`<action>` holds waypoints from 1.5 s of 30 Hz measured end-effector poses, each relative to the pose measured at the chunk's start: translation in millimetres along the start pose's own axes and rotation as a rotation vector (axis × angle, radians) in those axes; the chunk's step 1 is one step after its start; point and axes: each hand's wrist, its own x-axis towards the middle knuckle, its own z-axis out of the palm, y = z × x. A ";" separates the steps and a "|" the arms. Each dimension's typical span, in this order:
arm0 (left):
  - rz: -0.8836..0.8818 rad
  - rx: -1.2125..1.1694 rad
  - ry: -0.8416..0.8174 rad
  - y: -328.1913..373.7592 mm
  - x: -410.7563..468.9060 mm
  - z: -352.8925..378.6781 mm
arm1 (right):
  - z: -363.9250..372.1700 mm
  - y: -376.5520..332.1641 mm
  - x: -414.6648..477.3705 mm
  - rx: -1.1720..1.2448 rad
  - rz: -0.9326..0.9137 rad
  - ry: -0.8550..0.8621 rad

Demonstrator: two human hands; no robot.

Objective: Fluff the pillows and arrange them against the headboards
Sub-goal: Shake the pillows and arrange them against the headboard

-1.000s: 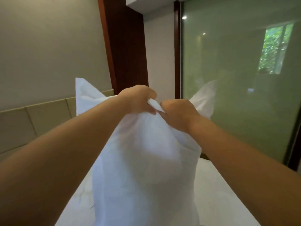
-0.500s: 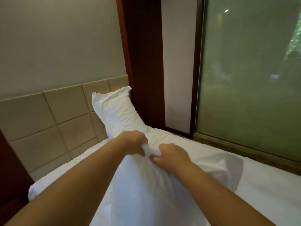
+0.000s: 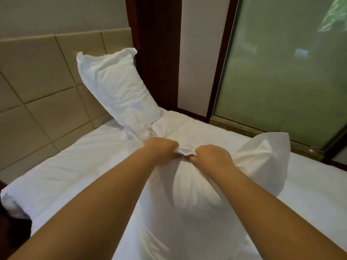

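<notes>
I hold a white pillow (image 3: 189, 199) upright over the bed, gripping its top edge in the middle. My left hand (image 3: 161, 149) and my right hand (image 3: 212, 156) clutch bunched fabric side by side, fists almost touching. One pillow corner (image 3: 266, 152) flares out to the right. A second white pillow (image 3: 114, 87) leans upright against the beige padded headboard (image 3: 37, 81) at the far end of the bed.
A white sheet covers the bed (image 3: 75, 166). A dark wooden column (image 3: 157, 53) stands behind the leaning pillow. A frosted glass wall (image 3: 281, 72) with a low sill runs along the bed's right side. Dark wood shows at the bottom left (image 3: 13, 235).
My hands have brought the held pillow down from chest height toward the mattress. My view has tilted down, bringing the bed and the leaning pillow into sight.
</notes>
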 end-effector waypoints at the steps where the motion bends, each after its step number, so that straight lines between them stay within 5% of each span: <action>1: 0.003 0.000 -0.023 -4.2 3.8 11.4 | 8.5 -2.6 2.4 -0.010 -0.003 -0.006; 16: 0.170 -0.050 -0.188 -35.8 -58.7 79.7 | 75.8 -35.5 -40.0 0.065 -0.124 -0.141; 20: 0.162 0.155 -0.069 -42.4 -75.6 67.3 | 59.4 -54.5 -45.0 0.132 -0.121 -0.100; 28: -0.034 0.097 0.068 -113.0 -131.9 -39.1 | -52.7 -135.7 -16.9 0.054 -0.295 0.179; 36: -0.216 0.122 0.424 -242.5 -182.5 -133.3 | -166.3 -283.2 54.8 -0.058 -0.355 0.512; 45: -0.344 0.018 0.605 -405.7 -213.0 -155.2 | -182.2 -455.0 143.4 -0.023 -0.376 0.585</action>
